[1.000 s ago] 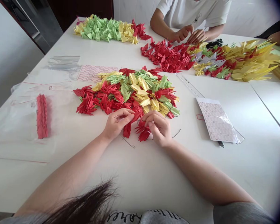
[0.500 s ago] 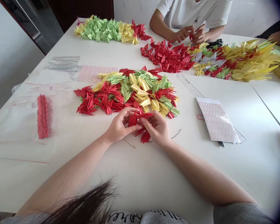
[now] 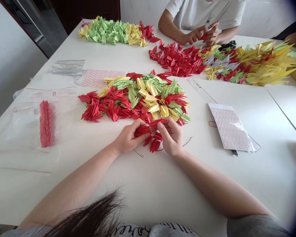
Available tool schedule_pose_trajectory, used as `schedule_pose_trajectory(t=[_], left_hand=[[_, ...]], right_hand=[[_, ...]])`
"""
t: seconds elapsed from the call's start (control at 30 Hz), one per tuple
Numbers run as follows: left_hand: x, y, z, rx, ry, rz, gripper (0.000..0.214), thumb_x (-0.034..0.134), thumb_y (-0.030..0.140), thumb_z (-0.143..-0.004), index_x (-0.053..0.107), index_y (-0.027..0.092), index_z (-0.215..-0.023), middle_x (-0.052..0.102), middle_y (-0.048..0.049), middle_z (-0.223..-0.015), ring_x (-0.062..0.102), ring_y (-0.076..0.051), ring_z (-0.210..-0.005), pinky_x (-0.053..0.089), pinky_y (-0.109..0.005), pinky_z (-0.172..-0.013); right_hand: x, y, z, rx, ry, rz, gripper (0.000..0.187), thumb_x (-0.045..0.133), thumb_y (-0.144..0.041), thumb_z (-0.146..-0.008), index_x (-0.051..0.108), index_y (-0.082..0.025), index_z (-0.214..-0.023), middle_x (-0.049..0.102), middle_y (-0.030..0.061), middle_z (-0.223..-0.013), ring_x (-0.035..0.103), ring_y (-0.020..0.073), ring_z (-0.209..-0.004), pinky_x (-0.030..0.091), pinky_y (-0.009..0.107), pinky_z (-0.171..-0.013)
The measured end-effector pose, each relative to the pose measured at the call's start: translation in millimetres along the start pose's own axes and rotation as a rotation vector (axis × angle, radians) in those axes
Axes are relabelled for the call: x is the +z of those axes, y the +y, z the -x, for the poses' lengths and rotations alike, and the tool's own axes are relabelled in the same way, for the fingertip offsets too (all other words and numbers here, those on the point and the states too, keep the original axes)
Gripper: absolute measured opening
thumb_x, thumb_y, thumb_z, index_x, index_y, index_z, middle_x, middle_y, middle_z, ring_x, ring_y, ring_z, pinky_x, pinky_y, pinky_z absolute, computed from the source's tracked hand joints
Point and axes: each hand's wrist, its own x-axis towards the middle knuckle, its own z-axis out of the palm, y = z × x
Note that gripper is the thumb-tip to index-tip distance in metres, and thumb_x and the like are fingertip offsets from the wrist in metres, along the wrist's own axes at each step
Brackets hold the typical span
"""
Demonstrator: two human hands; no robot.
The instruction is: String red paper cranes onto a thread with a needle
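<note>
Paper cranes (image 3: 151,138) in red paper form a small bunch at the near edge of the larger heap, their pointed wings and tails splayed outward. Left hand (image 3: 129,139) and right hand (image 3: 170,138) are together, clamped on the bunch from either side. Thin wire (image 3: 187,142) shows just beside the bunch, on the white table (image 3: 162,191). Crane heap (image 3: 135,98), mixed red, yellow and green, lies at 12 o'clock from the hands. Label sheet (image 3: 229,126) lies at 3 o'clock; a red crane stack (image 3: 45,123) in a clear plastic bag lies at 9 o'clock.
</note>
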Motion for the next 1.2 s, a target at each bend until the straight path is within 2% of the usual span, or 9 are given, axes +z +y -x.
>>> schedule_pose_trajectory(t=[0.13, 0.23, 0.33, 0.47, 0.6, 0.73, 1.03, 1.2], left_hand=[[-0.5, -0.4, 0.5, 0.013, -0.006, -0.054, 0.019, 0.064, 0.034, -0.090, 0.060, 0.020, -0.104, 0.073, -0.0005, -0.093, 0.063, -0.014, -0.075, 0.047, -0.024, -0.070], [-0.5, -1.0, 0.0, 0.020, 0.034, -0.109, 0.025, 0.068, 0.034, -0.086, 0.066, 0.019, -0.106, 0.075, -0.0014, -0.094, 0.065, -0.016, -0.079, 0.048, -0.025, -0.074], [-0.4, 0.3, -1.2, 0.021, 0.080, -0.170, 0.027, 0.071, 0.035, -0.082, 0.069, 0.017, -0.101, 0.076, -0.0031, -0.094, 0.066, -0.018, -0.084, 0.049, -0.027, -0.079], [-1.5, 5.4, -2.3, 0.026, 0.082, -0.213, 0.026, 0.069, 0.039, -0.083, 0.070, 0.016, -0.094, 0.073, -0.0033, -0.087, 0.063, -0.017, -0.079, 0.047, -0.027, -0.074], [-3.7, 8.9, -2.3, 0.059, 0.037, -0.234, 0.030, 0.061, 0.045, -0.088, 0.066, 0.016, -0.084, 0.060, -0.0003, -0.073, 0.053, -0.014, -0.069, 0.040, -0.026, -0.065], [-3.1, 7.1, -3.1, 0.049, 0.039, -0.293, 0.031, 0.065, 0.045, -0.085, 0.056, 0.017, -0.073, 0.050, 0.0025, -0.067, 0.045, -0.012, -0.064, 0.034, -0.026, -0.060], [-0.7, 4.1, -2.8, -0.011, 0.007, -0.321, 0.031, 0.064, 0.047, -0.087, 0.056, 0.019, -0.076, 0.047, 0.0047, -0.065, 0.042, -0.012, -0.063, 0.032, -0.025, -0.062], [0.5, 4.3, -2.2, -0.008, 0.024, -0.329, 0.033, 0.059, 0.047, -0.090, 0.054, 0.018, -0.074, 0.047, 0.0044, -0.066, 0.041, -0.012, -0.063, 0.032, -0.025, -0.062]], right_hand=[[0.0, 0.2, -1.4, -0.025, -0.004, 0.025, 0.028, 0.057, -0.046, -0.099, 0.055, -0.022, -0.086, 0.064, 0.0003, -0.067, 0.060, 0.0131, -0.056, 0.048, 0.026, -0.050], [0.8, 1.5, -2.6, -0.036, -0.002, 0.031, 0.029, 0.056, -0.047, -0.100, 0.053, -0.022, -0.086, 0.060, -0.0008, -0.067, 0.057, 0.0113, -0.052, 0.045, 0.025, -0.048], [1.7, 3.1, -2.9, -0.041, -0.006, 0.050, 0.030, 0.054, -0.048, -0.101, 0.054, -0.021, -0.087, 0.057, -0.0017, -0.066, 0.051, 0.0101, -0.052, 0.042, 0.024, -0.048], [0.6, 2.7, -2.4, -0.063, -0.023, 0.112, 0.032, 0.054, -0.049, -0.100, 0.055, -0.020, -0.088, 0.056, -0.0006, -0.069, 0.048, 0.0105, -0.057, 0.040, 0.025, -0.052], [-2.4, -0.2, -2.4, -0.118, -0.074, 0.157, 0.031, 0.054, -0.047, -0.100, 0.056, -0.020, -0.085, 0.055, -0.0001, -0.069, 0.047, 0.0116, -0.059, 0.039, 0.026, -0.054], [-4.0, -1.8, -2.7, -0.138, -0.076, 0.176, 0.033, 0.054, -0.046, -0.100, 0.054, -0.020, -0.080, 0.048, -0.0027, -0.062, 0.039, 0.0102, -0.053, 0.032, 0.025, -0.050], [-5.4, -3.3, -3.5, -0.165, -0.068, 0.220, 0.035, 0.054, -0.049, -0.100, 0.058, -0.020, -0.082, 0.044, -0.0041, -0.057, 0.036, 0.0094, -0.049, 0.030, 0.023, -0.046], [-6.7, -0.1, -1.6, -0.172, -0.078, 0.205, 0.027, 0.054, -0.042, -0.101, 0.059, -0.020, -0.085, 0.048, -0.0040, -0.056, 0.041, 0.0096, -0.047, 0.032, 0.023, -0.045]])
